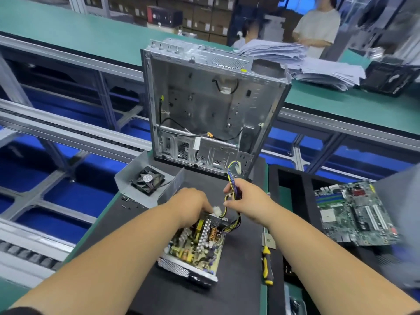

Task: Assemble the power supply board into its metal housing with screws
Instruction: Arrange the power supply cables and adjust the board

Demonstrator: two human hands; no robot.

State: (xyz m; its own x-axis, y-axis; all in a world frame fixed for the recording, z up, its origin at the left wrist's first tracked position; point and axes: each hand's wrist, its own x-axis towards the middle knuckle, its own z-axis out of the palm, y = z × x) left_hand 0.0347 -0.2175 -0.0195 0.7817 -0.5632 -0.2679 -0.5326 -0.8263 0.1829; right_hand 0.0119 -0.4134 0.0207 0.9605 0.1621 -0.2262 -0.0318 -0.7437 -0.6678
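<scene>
- Low in the middle of the frame, the power supply board [197, 244] sits in its metal housing [181, 269], crowded with coils and capacitors.
- Left hand [189, 206] grips the housing's far edge.
- Right hand [246, 198] is closed around the wire bundle [233, 178].
- Loose screws [129, 202] lie left, near the fan cover [147, 185].

One head-worn camera looks forward and down, close over the black mat [238, 258] near the worktop's front edge; the far benches appear curved, probably from the wide lens.

Electronics assembly factory: conveyor line [68, 130], green workbenches [68, 26], stacked cartons [204, 17].
</scene>
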